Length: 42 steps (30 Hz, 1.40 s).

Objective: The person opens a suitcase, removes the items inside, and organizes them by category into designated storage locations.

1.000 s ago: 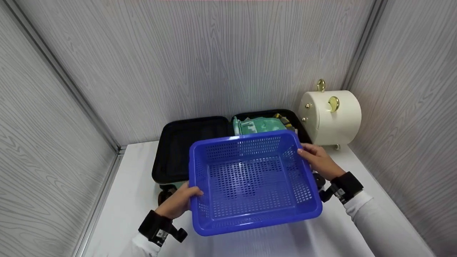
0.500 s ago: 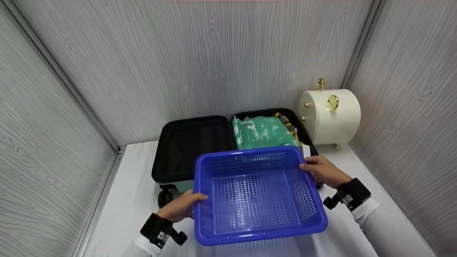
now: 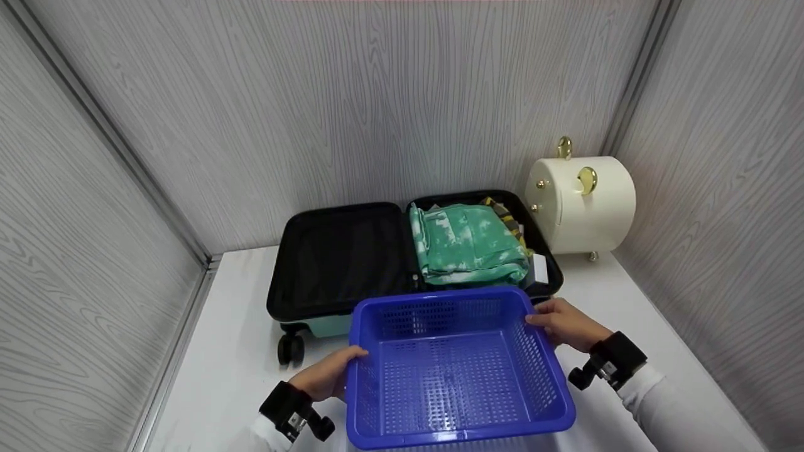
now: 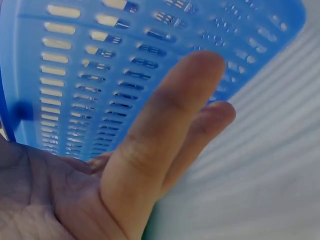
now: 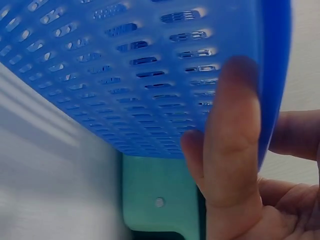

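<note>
While I watch through the head and wrist cameras, both hands hold a blue basket (image 3: 446, 380) over the near part of a white table (image 3: 220, 326), between its side edges. Left hand (image 3: 323, 375): clamped on the basket's left side, thumb over the rim, fingers against the outer wall. Right hand (image 3: 568, 323): pinching the right rim near its far corner, thumb inside. I cannot tell whether the base touches the table. Surface is smooth, with pale streaks of light in both wrist views. Grey wood-grain panels enclose the work area: a rear wall (image 3: 377, 113) behind the back edge, a left panel (image 3: 75, 220) and a right panel (image 3: 710, 188) beside the side edges; metal strips (image 3: 639, 75) line the joins. Near the back edge I log a suitcase (image 3: 345, 263) spread flat, black inside, mint outside, one wheel (image 3: 290, 349) showing at its near left corner. Its right half carries green-and-white cloth (image 3: 471, 245), folded, with yellow-and-black cloth (image 3: 505, 220) just beside. At the table's back right corner stands a cream drum-shaped case (image 3: 593, 207) with gold fittings.
</note>
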Motion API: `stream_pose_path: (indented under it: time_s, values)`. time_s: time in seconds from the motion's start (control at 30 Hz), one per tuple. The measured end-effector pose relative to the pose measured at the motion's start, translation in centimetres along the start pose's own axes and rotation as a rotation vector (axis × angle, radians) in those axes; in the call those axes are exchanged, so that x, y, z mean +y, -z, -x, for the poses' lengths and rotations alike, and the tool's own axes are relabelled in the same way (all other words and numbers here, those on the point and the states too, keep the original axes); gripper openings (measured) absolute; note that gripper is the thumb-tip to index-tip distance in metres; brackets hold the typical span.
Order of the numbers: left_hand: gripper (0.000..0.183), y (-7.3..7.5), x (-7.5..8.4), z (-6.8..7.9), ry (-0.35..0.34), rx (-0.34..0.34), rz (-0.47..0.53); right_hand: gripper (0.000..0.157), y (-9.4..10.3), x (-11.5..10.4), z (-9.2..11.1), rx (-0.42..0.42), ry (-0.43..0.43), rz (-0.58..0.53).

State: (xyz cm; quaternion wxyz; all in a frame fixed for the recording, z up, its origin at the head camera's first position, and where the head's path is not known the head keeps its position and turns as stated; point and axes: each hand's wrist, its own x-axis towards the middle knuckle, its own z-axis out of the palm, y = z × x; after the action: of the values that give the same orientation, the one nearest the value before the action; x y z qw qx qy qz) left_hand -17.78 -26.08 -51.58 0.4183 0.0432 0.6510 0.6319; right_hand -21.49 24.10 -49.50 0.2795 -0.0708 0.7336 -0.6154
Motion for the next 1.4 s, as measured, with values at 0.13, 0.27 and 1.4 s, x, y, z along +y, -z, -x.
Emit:
stream_pose_path:
  time_s: [0.13,0.27,1.4]
  values:
    - [0.067,0.1,-0.5,-0.3,0.024,0.001,-0.006,0.018,-0.2,0.6,0.0,-0.008,-0.008,0.005]
    - [0.064,0.1,-1.0,-0.6,0.041,0.001,-0.008,0.020,-0.3,1.1,0.0,-0.018,-0.008,0.016]
    - [0.060,0.2,0.6,-1.0,-0.047,0.389,-0.280,0.050,-0.7,2.2,-0.3,-0.014,-0.066,0.142]
